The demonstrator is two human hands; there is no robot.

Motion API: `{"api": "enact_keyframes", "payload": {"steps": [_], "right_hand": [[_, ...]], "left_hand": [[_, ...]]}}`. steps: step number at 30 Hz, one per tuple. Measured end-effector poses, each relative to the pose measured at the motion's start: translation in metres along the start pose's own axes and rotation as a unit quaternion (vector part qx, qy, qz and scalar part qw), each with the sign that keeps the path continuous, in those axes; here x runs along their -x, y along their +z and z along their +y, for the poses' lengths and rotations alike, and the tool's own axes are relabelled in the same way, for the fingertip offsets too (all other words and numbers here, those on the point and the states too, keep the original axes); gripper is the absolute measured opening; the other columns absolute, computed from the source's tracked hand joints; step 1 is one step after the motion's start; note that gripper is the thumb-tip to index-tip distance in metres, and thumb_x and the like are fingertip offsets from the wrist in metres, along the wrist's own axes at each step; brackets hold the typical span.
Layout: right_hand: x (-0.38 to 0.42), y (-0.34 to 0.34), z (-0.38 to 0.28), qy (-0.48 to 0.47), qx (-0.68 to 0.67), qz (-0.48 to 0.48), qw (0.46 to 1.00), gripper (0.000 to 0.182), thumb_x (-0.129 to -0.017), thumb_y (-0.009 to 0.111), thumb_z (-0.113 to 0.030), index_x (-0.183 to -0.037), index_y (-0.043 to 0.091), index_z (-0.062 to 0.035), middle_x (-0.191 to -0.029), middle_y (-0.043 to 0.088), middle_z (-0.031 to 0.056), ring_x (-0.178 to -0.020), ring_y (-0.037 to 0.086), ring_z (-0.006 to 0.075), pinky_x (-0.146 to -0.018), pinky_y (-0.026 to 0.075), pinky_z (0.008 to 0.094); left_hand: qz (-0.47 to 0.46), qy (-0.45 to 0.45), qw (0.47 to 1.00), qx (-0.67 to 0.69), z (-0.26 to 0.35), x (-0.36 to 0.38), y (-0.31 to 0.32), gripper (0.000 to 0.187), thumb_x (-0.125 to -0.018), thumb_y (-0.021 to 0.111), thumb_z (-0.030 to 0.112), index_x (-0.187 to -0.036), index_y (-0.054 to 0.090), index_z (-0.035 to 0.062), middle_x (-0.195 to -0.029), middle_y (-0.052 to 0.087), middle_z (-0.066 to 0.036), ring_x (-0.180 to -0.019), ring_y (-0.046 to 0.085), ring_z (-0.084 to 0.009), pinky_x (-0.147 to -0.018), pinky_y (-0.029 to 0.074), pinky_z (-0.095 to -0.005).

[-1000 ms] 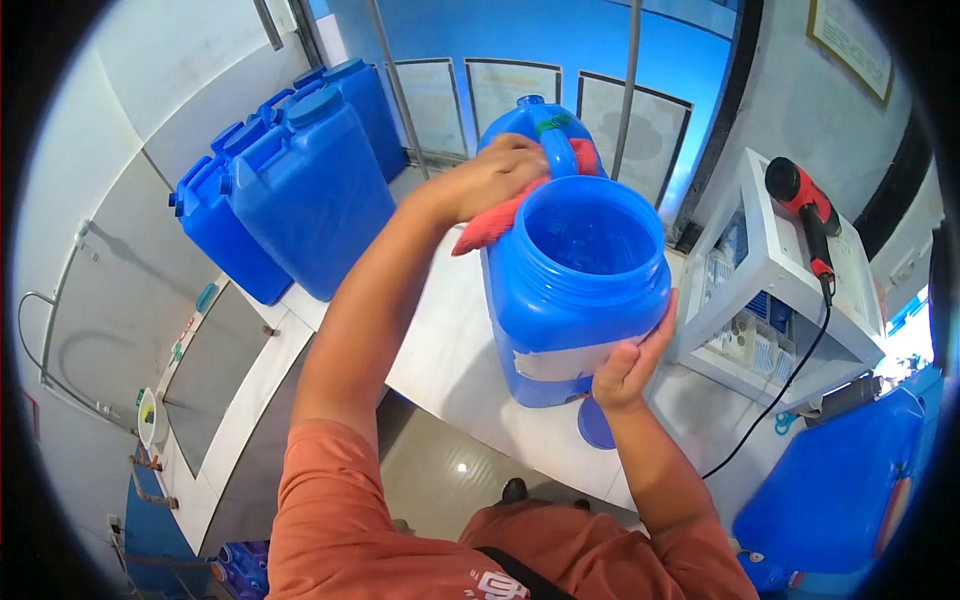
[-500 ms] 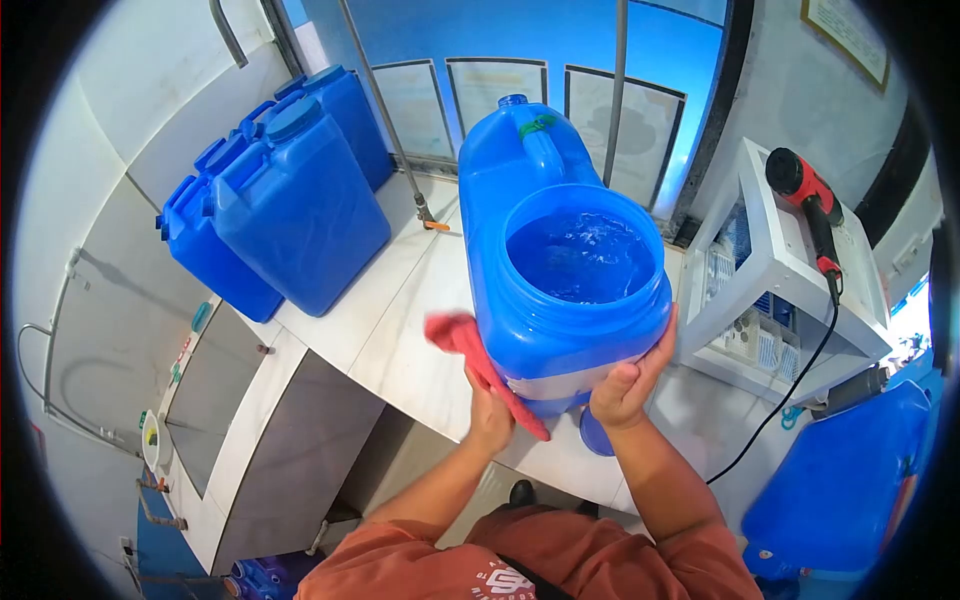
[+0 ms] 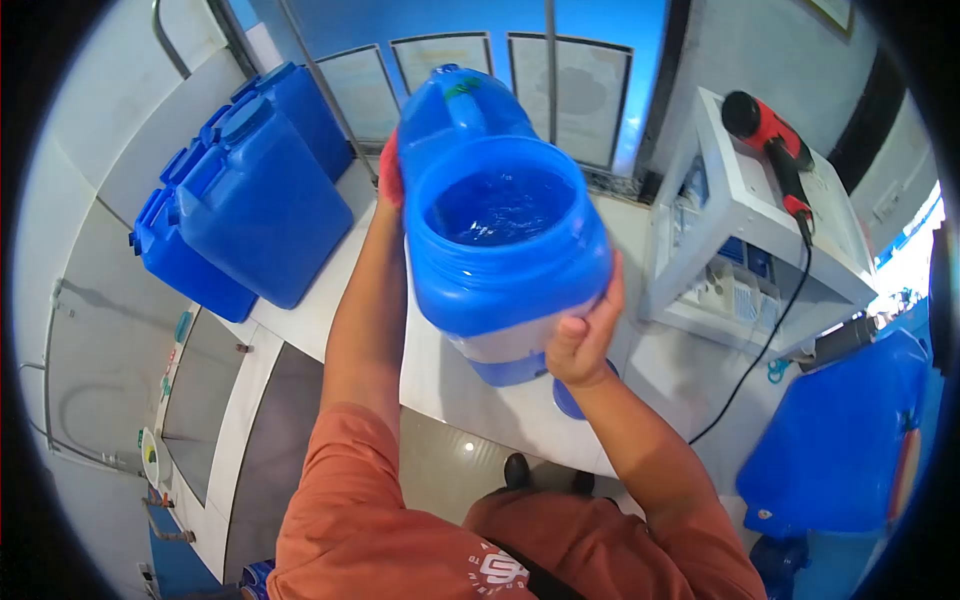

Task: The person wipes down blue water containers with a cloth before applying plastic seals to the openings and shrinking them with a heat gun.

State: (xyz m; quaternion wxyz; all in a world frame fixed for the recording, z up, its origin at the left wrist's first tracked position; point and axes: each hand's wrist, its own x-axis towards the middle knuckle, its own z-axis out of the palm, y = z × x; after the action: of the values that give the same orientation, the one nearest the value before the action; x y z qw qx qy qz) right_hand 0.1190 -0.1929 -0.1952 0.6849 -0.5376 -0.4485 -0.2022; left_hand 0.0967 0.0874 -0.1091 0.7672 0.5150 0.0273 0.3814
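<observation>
A large blue water container (image 3: 520, 300) with a wide open mouth stands tilted on the white counter, rippling water visible inside. Green tie material (image 3: 463, 88) is on its handle. My right hand (image 3: 588, 335) grips its lower right side, thumb in front and fingers wrapped round the edge. On the far left side, my left hand (image 3: 388, 196) presses a red cloth (image 3: 390, 168) against the container wall; most of its fingers are hidden. A round blue lid (image 3: 570, 398) lies on the counter below my right hand, partly covered by it.
Several blue jerrycans (image 3: 265, 190) stand at the left. A white shelf unit (image 3: 690, 230) at the right bears a red and black heat gun (image 3: 770, 130), its cord running down the counter. Another blue container (image 3: 830, 440) is at the lower right.
My left hand has moved from the container's lower front up along its far left side, taking the red cloth with it. My right hand stays on the right side. The whole view has shifted.
</observation>
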Motion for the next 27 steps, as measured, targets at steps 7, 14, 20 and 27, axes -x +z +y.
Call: {"api": "enact_keyframes", "payload": {"steps": [7,14,20,27], "right_hand": [[-0.025,-0.009,-0.009,-0.062,0.037,-0.025,0.997,0.082,-0.1,0.051,-0.05,-0.15,0.022,0.0077,-0.15,0.035,0.0326,-0.134,0.041,0.0476,-0.113,0.032,0.0502],[0.021,-0.096,-0.026,0.187,-0.057,-0.24,0.951,0.073,-0.099,0.059,-0.04,-0.151,0.03,0.0012,-0.153,0.036,0.0213,-0.14,0.038,0.0371,-0.116,0.03,0.0448],[0.087,-0.12,-0.065,0.335,-0.426,-0.26,0.799,0.086,-0.097,0.059,-0.051,-0.16,0.017,-0.0107,-0.161,0.026,0.0117,-0.145,0.03,0.0257,-0.119,0.023,0.0416],[0.049,-0.173,-0.108,0.388,-0.518,0.081,0.758,0.08,-0.097,0.064,-0.033,-0.158,0.016,-0.0132,-0.147,0.043,0.0115,-0.132,0.047,0.0244,-0.11,0.04,0.0396]], "left_hand": [[0.049,-0.086,0.989,-0.114,-0.109,0.177,-0.077,0.06,-0.096,0.062,0.041,-0.14,0.047,0.0042,-0.118,0.064,-0.013,-0.108,0.063,-0.0247,-0.092,0.053,-0.0368],[-0.031,-0.301,0.923,-0.236,0.014,0.308,0.035,0.045,-0.096,0.063,0.029,-0.129,0.051,0.0004,-0.11,0.064,-0.011,-0.098,0.065,-0.0225,-0.088,0.052,-0.0353],[-0.175,-0.089,0.911,-0.362,-0.012,0.316,0.131,0.048,-0.093,0.061,0.019,-0.135,0.045,0.0015,-0.13,0.053,-0.017,-0.116,0.056,-0.0277,-0.102,0.043,-0.0381],[-0.265,0.191,0.799,-0.505,-0.065,0.317,0.227,0.079,-0.095,0.04,0.066,-0.145,0.04,0.0043,-0.14,0.042,-0.02,-0.135,0.034,-0.034,-0.117,0.017,-0.049]]}}
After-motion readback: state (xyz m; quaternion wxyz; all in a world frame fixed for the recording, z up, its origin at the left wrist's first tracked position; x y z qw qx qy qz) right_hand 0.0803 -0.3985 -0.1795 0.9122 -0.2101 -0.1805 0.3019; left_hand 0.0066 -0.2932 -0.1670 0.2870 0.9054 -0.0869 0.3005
